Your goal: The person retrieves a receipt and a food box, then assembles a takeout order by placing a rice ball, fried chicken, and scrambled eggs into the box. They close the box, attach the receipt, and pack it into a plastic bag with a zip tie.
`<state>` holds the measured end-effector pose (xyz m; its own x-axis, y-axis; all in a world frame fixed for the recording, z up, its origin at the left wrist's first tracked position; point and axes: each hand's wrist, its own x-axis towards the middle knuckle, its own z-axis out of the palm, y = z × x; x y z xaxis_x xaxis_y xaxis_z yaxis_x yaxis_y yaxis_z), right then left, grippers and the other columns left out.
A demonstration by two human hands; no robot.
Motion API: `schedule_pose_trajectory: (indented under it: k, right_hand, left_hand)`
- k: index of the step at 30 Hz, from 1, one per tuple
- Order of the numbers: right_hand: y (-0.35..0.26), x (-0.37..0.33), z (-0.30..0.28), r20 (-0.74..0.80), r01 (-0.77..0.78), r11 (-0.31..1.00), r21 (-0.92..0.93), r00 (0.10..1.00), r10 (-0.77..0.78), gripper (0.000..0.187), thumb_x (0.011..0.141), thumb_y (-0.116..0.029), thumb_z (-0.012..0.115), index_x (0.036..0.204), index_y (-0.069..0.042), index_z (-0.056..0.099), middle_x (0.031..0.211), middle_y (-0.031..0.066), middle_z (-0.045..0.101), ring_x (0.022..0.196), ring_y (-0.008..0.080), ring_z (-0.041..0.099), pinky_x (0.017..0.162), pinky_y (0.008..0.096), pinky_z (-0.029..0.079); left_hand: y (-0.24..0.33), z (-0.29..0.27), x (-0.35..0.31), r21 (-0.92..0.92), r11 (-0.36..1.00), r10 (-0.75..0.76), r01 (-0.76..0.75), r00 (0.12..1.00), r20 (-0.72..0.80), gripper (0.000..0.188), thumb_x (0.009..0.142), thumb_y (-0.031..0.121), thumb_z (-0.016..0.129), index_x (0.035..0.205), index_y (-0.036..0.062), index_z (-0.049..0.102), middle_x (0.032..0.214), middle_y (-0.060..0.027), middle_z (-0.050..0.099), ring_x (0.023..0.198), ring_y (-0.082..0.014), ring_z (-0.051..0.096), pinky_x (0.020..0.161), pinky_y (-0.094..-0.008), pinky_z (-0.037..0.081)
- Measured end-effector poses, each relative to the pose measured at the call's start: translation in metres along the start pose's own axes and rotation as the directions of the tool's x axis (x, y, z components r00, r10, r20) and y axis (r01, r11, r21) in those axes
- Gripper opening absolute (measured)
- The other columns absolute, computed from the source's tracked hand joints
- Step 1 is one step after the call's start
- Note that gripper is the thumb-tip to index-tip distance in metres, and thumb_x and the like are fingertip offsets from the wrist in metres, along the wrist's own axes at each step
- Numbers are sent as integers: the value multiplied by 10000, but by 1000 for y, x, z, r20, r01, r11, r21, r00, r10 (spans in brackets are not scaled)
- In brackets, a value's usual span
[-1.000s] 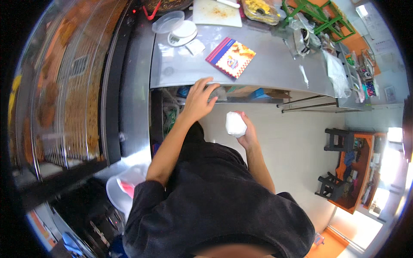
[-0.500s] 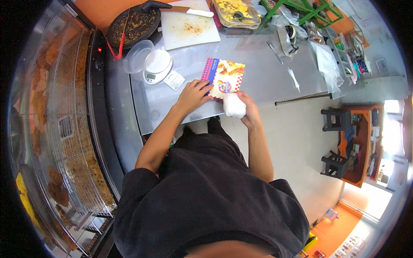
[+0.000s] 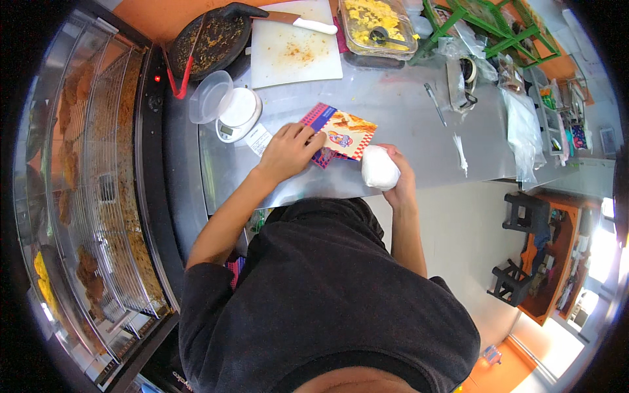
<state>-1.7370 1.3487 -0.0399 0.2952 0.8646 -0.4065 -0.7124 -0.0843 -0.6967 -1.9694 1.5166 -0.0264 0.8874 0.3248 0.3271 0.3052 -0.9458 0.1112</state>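
Note:
My left hand (image 3: 288, 154) has its fingers curled over the left side of a printed paper bag (image 3: 347, 131). The bag has a blue band, checked edges and a picture of food. One corner of it lifts, and a patterned layer shows beneath. My right hand (image 3: 403, 175) grips a rounded bundle wrapped in white (image 3: 380, 168), just over the table's front edge. That bundle is close to the bag's lower right corner. What is inside the wrapping is hidden.
On the steel table (image 3: 386, 92) are a white kitchen scale (image 3: 237, 112), a clear plastic bowl (image 3: 211, 98), a cutting board (image 3: 288, 62) with a knife (image 3: 314, 25), a dark pan (image 3: 206, 42), a tray of yellow food (image 3: 377, 29) and a pen (image 3: 435, 103). A glass-fronted display case (image 3: 98, 196) stands left.
The paper bag has turned clockwise, and its lower layer now shows. My right hand has moved right with the white bundle. My left fingers have curled more over the bag.

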Motion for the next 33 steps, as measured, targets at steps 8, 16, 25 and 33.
schedule_pose_trajectory:
  k: [8, 16, 25, 33]
  right_hand:
    - [-60, -8, 21, 538, 512, 528, -677, 834, -120, 639, 835, -181, 752, 1413, -13, 540, 1387, 142, 609, 1291, 298, 571, 1087, 420, 448]
    - [-65, 20, 32, 683, 665, 168, -727, 725, 89, 785, 774, -223, 747, 1501, -134, 464, 1405, 180, 574, 1227, 415, 591, 1042, 472, 483]
    - [-41, 7, 22, 604, 762, -278, -584, 637, 479, 812, 793, -173, 747, 1529, -302, 428, 1492, 200, 441, 895, 385, 718, 741, 480, 615]
    - [-31, 2, -24, 708, 790, -57, -611, 577, 407, 789, 799, -195, 769, 1516, -295, 456, 1555, 190, 385, 962, 382, 717, 829, 507, 604]
  left_hand:
    - [24, -52, 76, -280, 884, -292, 374, 910, 296, 231, 934, 98, 596, 1157, 117, 651, 971, -161, 689, 857, -374, 704, 749, -478, 569]
    - [37, 4, 44, -832, 133, -652, 538, 680, 335, 212, 1047, 179, 562, 1177, 46, 665, 972, -59, 731, 778, -178, 686, 702, -362, 540]
    - [76, 53, -24, -792, -521, -728, 320, 318, 607, 225, 1021, 135, 590, 1207, 52, 687, 1115, -48, 711, 953, -147, 651, 889, -312, 495]
    - [89, 100, -6, -912, -220, -964, 346, 65, 257, 128, 1019, 121, 611, 1090, 39, 679, 963, -41, 685, 818, -119, 639, 681, -283, 527]
